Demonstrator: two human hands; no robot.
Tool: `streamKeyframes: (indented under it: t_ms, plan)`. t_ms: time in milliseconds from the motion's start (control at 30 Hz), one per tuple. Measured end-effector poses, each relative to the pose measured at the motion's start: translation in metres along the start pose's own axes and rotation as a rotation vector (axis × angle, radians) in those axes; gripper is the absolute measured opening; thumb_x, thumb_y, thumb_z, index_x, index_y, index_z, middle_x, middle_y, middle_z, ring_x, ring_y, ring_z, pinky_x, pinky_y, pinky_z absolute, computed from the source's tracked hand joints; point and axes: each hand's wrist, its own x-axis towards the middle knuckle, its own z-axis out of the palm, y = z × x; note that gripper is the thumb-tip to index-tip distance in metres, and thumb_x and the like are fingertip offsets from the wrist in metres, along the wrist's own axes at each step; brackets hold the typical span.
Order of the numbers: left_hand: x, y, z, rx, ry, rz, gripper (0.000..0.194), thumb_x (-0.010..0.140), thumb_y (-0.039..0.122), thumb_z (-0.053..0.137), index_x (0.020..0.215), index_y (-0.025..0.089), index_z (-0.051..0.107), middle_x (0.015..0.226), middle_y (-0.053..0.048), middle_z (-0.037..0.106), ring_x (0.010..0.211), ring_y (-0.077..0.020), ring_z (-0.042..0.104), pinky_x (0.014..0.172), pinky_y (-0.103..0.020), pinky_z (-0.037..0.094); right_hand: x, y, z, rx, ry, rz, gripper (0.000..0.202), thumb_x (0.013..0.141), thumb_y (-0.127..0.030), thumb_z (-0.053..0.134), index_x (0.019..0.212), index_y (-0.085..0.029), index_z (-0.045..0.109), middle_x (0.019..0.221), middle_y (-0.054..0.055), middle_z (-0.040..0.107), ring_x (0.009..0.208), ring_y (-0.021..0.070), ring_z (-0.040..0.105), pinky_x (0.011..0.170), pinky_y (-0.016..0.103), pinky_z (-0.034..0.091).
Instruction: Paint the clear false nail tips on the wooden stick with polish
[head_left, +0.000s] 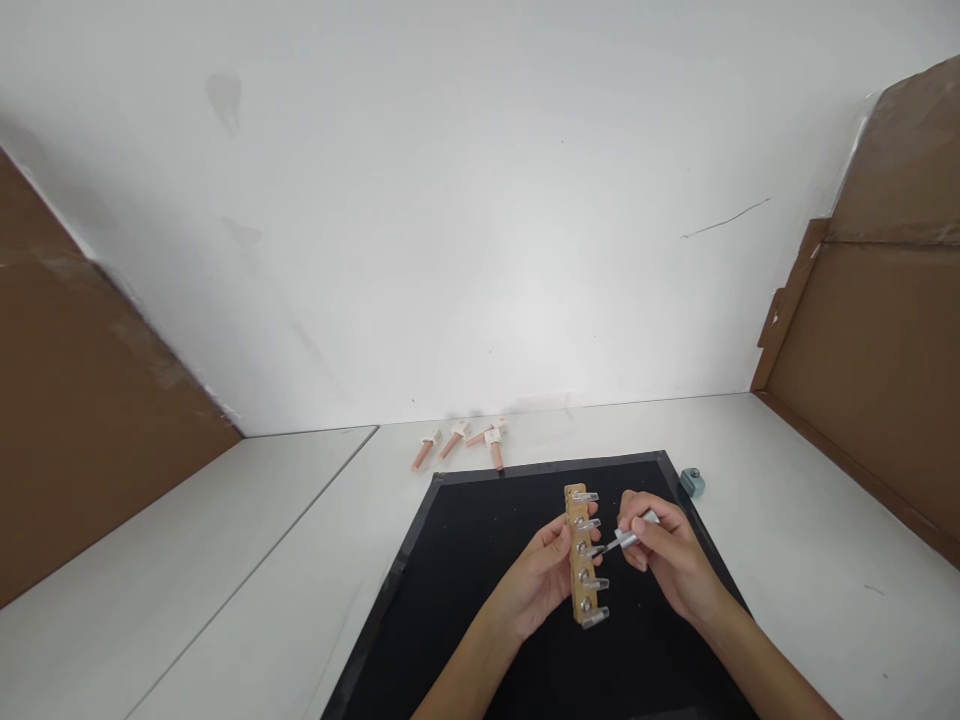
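A narrow tan strip (577, 570) carries several clear nail tips (596, 584) that stick out to its right. My left hand (546, 572) holds this strip upright, thumb on its left edge and fingertips showing behind its right side. Pinched in my right hand (664, 545) is a small brush with a silvery-white handle (636, 529). Its dark bristles touch or nearly touch the middle nail tip (592, 551). Both hands are above a black mat (465, 560).
Several pink-handled pieces with white tops (453, 438) lie beyond the mat's back edge. A small grey-green bottle or block (692, 482) sits by its right back corner. Brown cardboard panels stand at left (90, 380) and right (877, 350), with a white wall behind.
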Motion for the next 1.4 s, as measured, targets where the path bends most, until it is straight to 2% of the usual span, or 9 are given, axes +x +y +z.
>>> streamKeyframes:
  t_ms: [567, 900, 1067, 1233, 1400]
  plan:
    - [0.0003, -0.0001, -0.0010, -0.003, -0.027, 0.020, 0.035, 0.065, 0.031, 0.073, 0.095, 0.015, 0.066, 0.075, -0.001, 0.066, 0.064, -0.0118, 0.064, 0.060, -0.023, 0.046, -0.0012, 0.0014, -0.0010, -0.014, 0.026, -0.019, 0.023, 0.072, -0.040, 0.070, 0.067, -0.018, 0.066, 0.063, -0.005, 0.041, 0.042, 0.0050, 0.034, 0.041, 0.022, 0.027]
    - [-0.0008, -0.0012, -0.0009, -0.004, -0.039, 0.017, 0.038, 0.063, 0.033, 0.074, 0.096, 0.017, 0.064, 0.074, 0.000, 0.065, 0.064, -0.0115, 0.063, 0.061, -0.024, 0.045, -0.0021, 0.0029, -0.0019, -0.017, 0.061, -0.047, 0.019, 0.072, -0.039, 0.071, 0.073, -0.020, 0.068, 0.069, -0.003, 0.044, 0.041, 0.0039, 0.037, 0.039, 0.021, 0.028]
    - [-0.0005, -0.0012, -0.0003, -0.028, -0.073, 0.013, 0.038, 0.064, 0.031, 0.073, 0.098, 0.016, 0.064, 0.076, -0.001, 0.067, 0.066, -0.0117, 0.065, 0.061, -0.023, 0.045, -0.0024, 0.0042, -0.0045, -0.096, 0.020, -0.082, 0.020, 0.074, -0.040, 0.068, 0.074, -0.020, 0.068, 0.071, -0.002, 0.043, 0.044, 0.0063, 0.036, 0.040, 0.022, 0.029]
    - [-0.0001, -0.0009, 0.0032, -0.031, -0.077, 0.021, 0.037, 0.066, 0.032, 0.072, 0.098, 0.015, 0.064, 0.076, -0.001, 0.067, 0.065, -0.0105, 0.064, 0.062, -0.022, 0.045, -0.0045, 0.0030, -0.0036, -0.236, -0.054, -0.183, 0.014, 0.082, -0.036, 0.062, 0.080, -0.023, 0.067, 0.073, -0.001, 0.045, 0.050, 0.0096, 0.037, 0.043, 0.023, 0.030]
    - [0.0014, -0.0015, 0.0028, -0.025, -0.054, 0.020, 0.037, 0.065, 0.033, 0.072, 0.097, 0.017, 0.064, 0.077, -0.001, 0.067, 0.067, -0.0110, 0.063, 0.062, -0.023, 0.043, -0.0060, 0.0006, -0.0014, -0.389, -0.080, -0.290, 0.010, 0.086, -0.029, 0.056, 0.081, -0.025, 0.063, 0.073, 0.000, 0.045, 0.062, 0.0145, 0.045, 0.051, 0.025, 0.035]
